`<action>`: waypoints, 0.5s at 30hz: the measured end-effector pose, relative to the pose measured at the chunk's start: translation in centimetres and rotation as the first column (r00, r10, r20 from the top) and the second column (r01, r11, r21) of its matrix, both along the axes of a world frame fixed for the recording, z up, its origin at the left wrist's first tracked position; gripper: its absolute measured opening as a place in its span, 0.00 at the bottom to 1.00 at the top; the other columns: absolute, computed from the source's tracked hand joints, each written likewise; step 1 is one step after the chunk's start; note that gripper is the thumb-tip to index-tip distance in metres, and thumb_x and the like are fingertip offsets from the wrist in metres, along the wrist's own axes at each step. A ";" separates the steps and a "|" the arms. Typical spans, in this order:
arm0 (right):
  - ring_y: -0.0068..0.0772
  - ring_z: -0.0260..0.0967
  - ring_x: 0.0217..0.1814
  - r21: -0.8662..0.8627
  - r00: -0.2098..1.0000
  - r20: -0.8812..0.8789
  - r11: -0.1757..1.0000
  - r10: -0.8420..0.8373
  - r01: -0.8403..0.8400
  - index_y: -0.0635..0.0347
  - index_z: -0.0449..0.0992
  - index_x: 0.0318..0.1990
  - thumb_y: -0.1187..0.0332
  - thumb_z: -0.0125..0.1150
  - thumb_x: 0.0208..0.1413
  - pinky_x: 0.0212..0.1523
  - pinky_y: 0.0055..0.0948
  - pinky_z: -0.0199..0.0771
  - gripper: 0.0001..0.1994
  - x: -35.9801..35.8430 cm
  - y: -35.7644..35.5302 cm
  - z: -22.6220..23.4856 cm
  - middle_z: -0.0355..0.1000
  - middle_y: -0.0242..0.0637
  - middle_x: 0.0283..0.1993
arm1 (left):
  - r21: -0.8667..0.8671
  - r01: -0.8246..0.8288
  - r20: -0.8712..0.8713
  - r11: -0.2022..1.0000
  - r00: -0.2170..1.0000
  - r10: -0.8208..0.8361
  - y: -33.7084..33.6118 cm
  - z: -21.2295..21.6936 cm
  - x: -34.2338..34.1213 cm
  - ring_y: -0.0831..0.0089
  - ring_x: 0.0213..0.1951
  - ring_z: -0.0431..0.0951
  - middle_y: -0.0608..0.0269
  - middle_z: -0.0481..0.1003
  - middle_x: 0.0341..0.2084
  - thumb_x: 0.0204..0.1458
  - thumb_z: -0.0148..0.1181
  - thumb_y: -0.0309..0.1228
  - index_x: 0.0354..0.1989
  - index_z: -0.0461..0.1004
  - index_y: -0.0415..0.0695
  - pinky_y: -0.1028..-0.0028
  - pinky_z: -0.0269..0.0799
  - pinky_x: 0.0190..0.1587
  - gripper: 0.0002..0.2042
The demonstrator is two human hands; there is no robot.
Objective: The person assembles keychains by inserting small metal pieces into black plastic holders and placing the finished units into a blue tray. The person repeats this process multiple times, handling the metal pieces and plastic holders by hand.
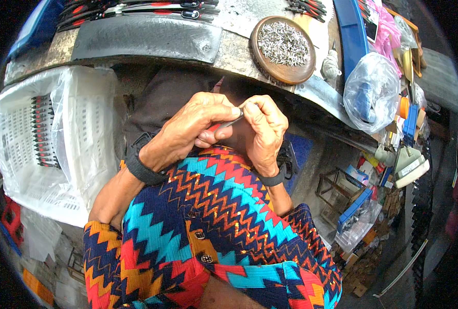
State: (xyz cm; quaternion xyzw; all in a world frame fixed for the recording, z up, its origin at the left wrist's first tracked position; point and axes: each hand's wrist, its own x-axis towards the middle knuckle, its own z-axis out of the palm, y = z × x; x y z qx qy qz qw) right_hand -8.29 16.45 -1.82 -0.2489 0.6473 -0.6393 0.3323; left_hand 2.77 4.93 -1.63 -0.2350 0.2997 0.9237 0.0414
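Note:
My left hand [200, 118] is closed around a small hand tool [225, 124] with a red and grey part showing; the rest of it is hidden by the fingers, so its exact kind is unclear. Close beside it, the fingertips of my right hand [264, 129] are pinched together at the tool's end. Whatever they grip is too small to make out. Both hands meet in front of my body, below the bench edge. On the bench, a round wooden bowl [257, 57] holds many short silvery metal pins [285, 44].
Black-and-red handled tools [162, 9] lie along the bench's far side, with more [307, 7] farther right. A dark metal plate [146, 38] lines the bench edge. At left stands a plastic-lined white crate [79, 180] with tools in a row. A clear bag [371, 92] hangs at right.

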 end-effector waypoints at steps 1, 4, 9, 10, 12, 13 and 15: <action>0.10 0.52 0.22 -0.003 0.999 -0.045 1.000 -0.008 0.008 0.63 0.71 0.28 0.70 0.56 0.55 0.23 0.14 0.49 0.07 0.0 0.0 0.0 0.62 0.22 0.22 | 0.004 0.007 0.008 1.000 1.000 -0.007 0.0 0.0 0.0 0.90 0.10 0.50 0.70 0.62 0.12 0.54 0.53 0.33 0.29 0.67 0.46 0.86 0.40 0.10 0.06; 0.10 0.52 0.22 -0.100 0.979 0.195 0.994 0.057 -0.038 0.63 0.71 0.28 0.70 0.56 0.55 0.23 0.14 0.50 0.07 -0.4 -0.1 -0.1 0.61 0.22 0.22 | 0.016 0.019 0.004 1.000 1.000 -0.019 -0.1 0.0 0.0 0.90 0.10 0.50 0.70 0.62 0.12 0.54 0.53 0.33 0.29 0.66 0.46 0.86 0.40 0.10 0.07; 0.11 0.53 0.22 -0.039 0.993 0.110 0.999 0.042 -0.038 0.64 0.72 0.29 0.70 0.55 0.56 0.22 0.14 0.52 0.07 -0.3 0.0 -0.2 0.62 0.22 0.22 | 0.000 0.009 0.025 1.000 1.000 -0.009 -0.1 0.2 0.0 0.90 0.10 0.50 0.71 0.62 0.12 0.54 0.53 0.33 0.28 0.66 0.45 0.87 0.40 0.10 0.07; 0.11 0.54 0.22 -0.018 0.997 0.073 0.999 0.028 -0.027 0.64 0.72 0.29 0.70 0.55 0.56 0.22 0.15 0.52 0.07 -0.2 0.0 -0.2 0.62 0.23 0.22 | -0.011 0.016 0.038 1.000 0.999 -0.016 -0.1 0.2 0.0 0.90 0.10 0.50 0.71 0.62 0.12 0.54 0.53 0.33 0.28 0.66 0.45 0.87 0.40 0.10 0.07; 0.12 0.55 0.22 -0.009 0.999 0.002 0.999 0.033 -0.033 0.64 0.72 0.30 0.70 0.55 0.57 0.22 0.15 0.53 0.07 -0.1 0.1 -0.2 0.63 0.23 0.22 | -0.032 0.029 0.063 0.999 0.998 -0.027 -0.1 0.2 -0.1 0.90 0.10 0.50 0.72 0.61 0.12 0.54 0.53 0.34 0.28 0.66 0.45 0.86 0.41 0.11 0.07; 0.12 0.55 0.22 -0.005 0.999 -0.033 0.999 0.035 -0.035 0.64 0.73 0.30 0.69 0.55 0.57 0.22 0.15 0.54 0.07 -0.1 0.1 -0.1 0.64 0.24 0.22 | -0.084 0.024 0.074 0.996 0.997 -0.018 0.0 0.3 -0.1 0.90 0.11 0.51 0.73 0.61 0.12 0.54 0.53 0.34 0.28 0.66 0.45 0.86 0.41 0.11 0.07; 0.12 0.56 0.22 0.001 0.997 0.027 0.998 0.067 -0.067 0.64 0.73 0.31 0.69 0.54 0.57 0.22 0.15 0.55 0.07 -0.3 0.0 -0.1 0.64 0.24 0.23 | -0.186 0.007 0.078 0.982 0.997 0.007 0.0 0.4 -0.1 0.90 0.12 0.51 0.74 0.61 0.12 0.54 0.53 0.34 0.28 0.66 0.45 0.86 0.42 0.12 0.07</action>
